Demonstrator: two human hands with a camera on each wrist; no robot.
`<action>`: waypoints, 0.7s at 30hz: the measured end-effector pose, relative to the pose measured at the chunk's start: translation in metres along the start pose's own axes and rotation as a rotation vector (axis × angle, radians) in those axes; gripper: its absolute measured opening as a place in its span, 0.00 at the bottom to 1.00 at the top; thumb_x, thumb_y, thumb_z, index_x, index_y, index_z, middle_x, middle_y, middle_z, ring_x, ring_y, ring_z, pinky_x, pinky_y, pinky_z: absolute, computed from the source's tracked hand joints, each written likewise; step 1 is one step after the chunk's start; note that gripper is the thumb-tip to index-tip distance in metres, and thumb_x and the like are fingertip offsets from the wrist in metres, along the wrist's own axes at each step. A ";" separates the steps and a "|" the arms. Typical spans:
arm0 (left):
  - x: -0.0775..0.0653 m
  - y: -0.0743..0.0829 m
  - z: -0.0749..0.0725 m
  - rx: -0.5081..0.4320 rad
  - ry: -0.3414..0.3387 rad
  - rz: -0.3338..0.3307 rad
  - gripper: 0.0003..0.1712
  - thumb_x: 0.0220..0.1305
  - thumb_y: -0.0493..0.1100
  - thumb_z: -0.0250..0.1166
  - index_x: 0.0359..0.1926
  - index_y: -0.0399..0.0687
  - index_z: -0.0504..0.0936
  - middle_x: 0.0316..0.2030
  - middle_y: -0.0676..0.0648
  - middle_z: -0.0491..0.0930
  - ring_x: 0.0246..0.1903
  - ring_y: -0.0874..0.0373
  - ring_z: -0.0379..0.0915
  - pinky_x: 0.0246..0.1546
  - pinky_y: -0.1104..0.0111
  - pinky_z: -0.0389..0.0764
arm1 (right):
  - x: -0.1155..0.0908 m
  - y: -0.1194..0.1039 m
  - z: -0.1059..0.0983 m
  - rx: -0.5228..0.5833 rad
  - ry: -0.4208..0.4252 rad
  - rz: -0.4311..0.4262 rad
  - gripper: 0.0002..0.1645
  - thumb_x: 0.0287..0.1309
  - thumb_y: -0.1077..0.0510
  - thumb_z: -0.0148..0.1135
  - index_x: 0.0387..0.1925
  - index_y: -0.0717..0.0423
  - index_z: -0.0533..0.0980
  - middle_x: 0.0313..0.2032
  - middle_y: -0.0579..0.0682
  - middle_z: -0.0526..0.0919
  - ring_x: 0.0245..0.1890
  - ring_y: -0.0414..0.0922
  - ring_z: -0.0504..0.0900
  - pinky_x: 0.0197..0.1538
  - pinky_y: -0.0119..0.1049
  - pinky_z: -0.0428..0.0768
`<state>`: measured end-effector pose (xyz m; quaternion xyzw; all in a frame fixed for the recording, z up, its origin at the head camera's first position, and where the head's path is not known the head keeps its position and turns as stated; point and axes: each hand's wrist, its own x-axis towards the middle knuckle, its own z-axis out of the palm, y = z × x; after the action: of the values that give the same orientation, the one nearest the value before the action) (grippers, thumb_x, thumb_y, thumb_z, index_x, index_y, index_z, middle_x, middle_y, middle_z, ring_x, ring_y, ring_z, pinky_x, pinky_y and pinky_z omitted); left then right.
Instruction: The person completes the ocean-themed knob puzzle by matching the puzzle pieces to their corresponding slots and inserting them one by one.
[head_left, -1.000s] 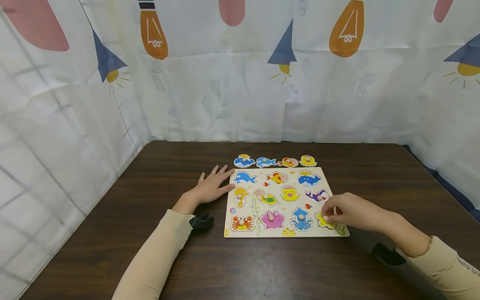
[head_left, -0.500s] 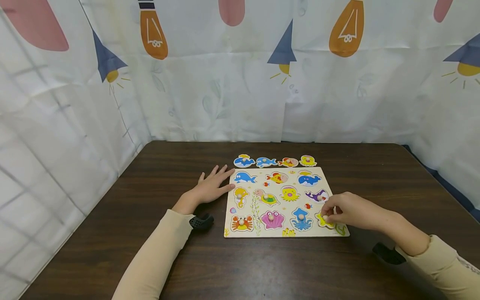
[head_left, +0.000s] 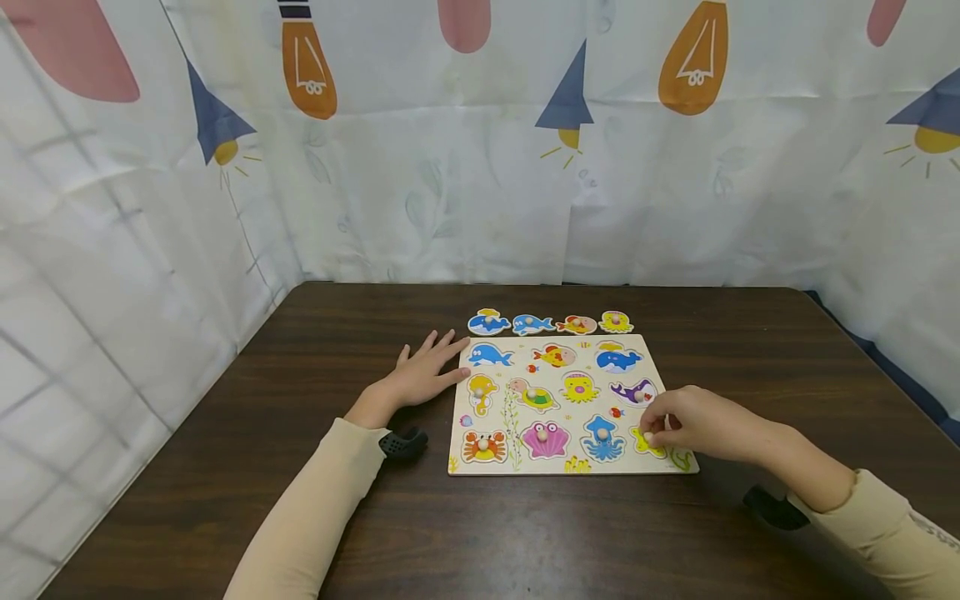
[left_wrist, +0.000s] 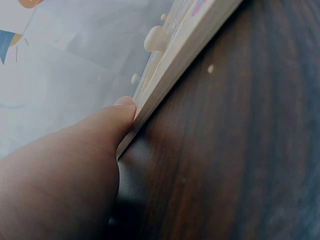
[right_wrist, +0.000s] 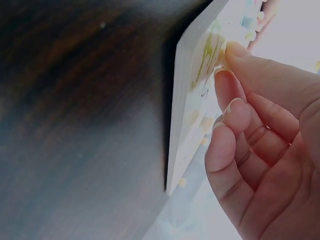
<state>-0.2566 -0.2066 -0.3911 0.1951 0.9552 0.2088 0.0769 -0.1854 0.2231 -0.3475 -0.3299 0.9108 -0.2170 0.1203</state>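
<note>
A pale wooden puzzle board (head_left: 540,470) with sea-animal pictures lies flat on the table. My left hand (head_left: 420,372) rests at its left edge with fingers spread. In the left wrist view the thumb (left_wrist: 122,111) touches the board's edge. At the lower right corner my right hand (head_left: 701,423) pinches the knob of a yellow starfish piece (head_left: 647,446) between thumb and fingertips. The starfish lies at its place on the board, partly hidden by the fingers. In the right wrist view the other fingers (right_wrist: 222,150) curl loosely beside the board.
Behind the board several knobbed pieces stand in a row: a spouting whale (head_left: 488,323), a blue dolphin-like piece (head_left: 532,324), a red-yellow fish (head_left: 577,325) and a yellow octopus (head_left: 616,322). Other knobbed pieces, including a crab (head_left: 483,448), sit in the board. A dark wooden table (head_left: 525,533) meets a printed curtain (head_left: 450,208).
The starfish piece has shifted slightly left and up, and the right hand has barely moved with it. The left hand has stayed still.
</note>
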 end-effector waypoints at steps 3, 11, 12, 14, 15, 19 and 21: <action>0.000 0.001 0.000 -0.002 -0.001 -0.001 0.41 0.78 0.63 0.52 0.83 0.54 0.53 0.81 0.40 0.43 0.79 0.38 0.29 0.69 0.31 0.31 | 0.000 0.000 0.000 0.003 -0.001 -0.005 0.05 0.59 0.59 0.75 0.36 0.48 0.85 0.28 0.35 0.76 0.28 0.33 0.72 0.29 0.29 0.74; -0.001 0.002 -0.002 -0.005 -0.003 0.000 0.41 0.78 0.63 0.52 0.83 0.54 0.53 0.81 0.40 0.43 0.79 0.38 0.29 0.69 0.31 0.31 | -0.003 0.001 -0.004 0.040 -0.017 -0.002 0.06 0.61 0.56 0.74 0.39 0.48 0.86 0.28 0.35 0.77 0.28 0.33 0.73 0.28 0.30 0.75; -0.001 0.002 -0.002 -0.004 -0.002 0.001 0.41 0.78 0.63 0.52 0.83 0.54 0.53 0.81 0.40 0.43 0.79 0.38 0.29 0.69 0.31 0.31 | -0.003 0.001 -0.006 0.036 -0.015 -0.002 0.06 0.61 0.55 0.74 0.40 0.48 0.86 0.28 0.34 0.78 0.28 0.33 0.73 0.28 0.30 0.74; -0.001 0.002 -0.002 -0.002 -0.002 0.002 0.41 0.78 0.63 0.52 0.83 0.54 0.53 0.81 0.39 0.43 0.79 0.38 0.29 0.69 0.31 0.31 | -0.003 0.002 -0.009 0.023 -0.006 -0.002 0.07 0.60 0.54 0.74 0.40 0.48 0.86 0.28 0.34 0.78 0.27 0.33 0.72 0.28 0.30 0.74; -0.001 0.002 -0.002 -0.001 -0.002 0.003 0.41 0.78 0.63 0.52 0.83 0.54 0.53 0.81 0.39 0.43 0.79 0.38 0.29 0.69 0.31 0.31 | -0.003 0.002 -0.011 0.015 -0.001 0.000 0.07 0.60 0.55 0.75 0.40 0.48 0.87 0.28 0.34 0.78 0.27 0.34 0.72 0.27 0.30 0.74; -0.001 0.002 -0.002 0.000 -0.003 0.004 0.41 0.78 0.63 0.52 0.83 0.54 0.53 0.81 0.39 0.43 0.79 0.38 0.29 0.69 0.31 0.31 | -0.002 0.000 -0.019 -0.011 0.017 0.005 0.08 0.59 0.58 0.75 0.41 0.50 0.86 0.28 0.35 0.78 0.28 0.35 0.73 0.29 0.30 0.75; -0.001 0.001 -0.001 0.001 -0.003 0.003 0.41 0.78 0.63 0.52 0.83 0.54 0.53 0.81 0.39 0.43 0.79 0.38 0.29 0.69 0.31 0.31 | -0.001 -0.001 -0.024 -0.015 0.023 0.006 0.09 0.59 0.61 0.75 0.42 0.52 0.86 0.29 0.35 0.79 0.28 0.35 0.73 0.30 0.30 0.77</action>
<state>-0.2557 -0.2065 -0.3894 0.1966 0.9549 0.2084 0.0778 -0.1926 0.2309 -0.3260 -0.3255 0.9148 -0.2134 0.1080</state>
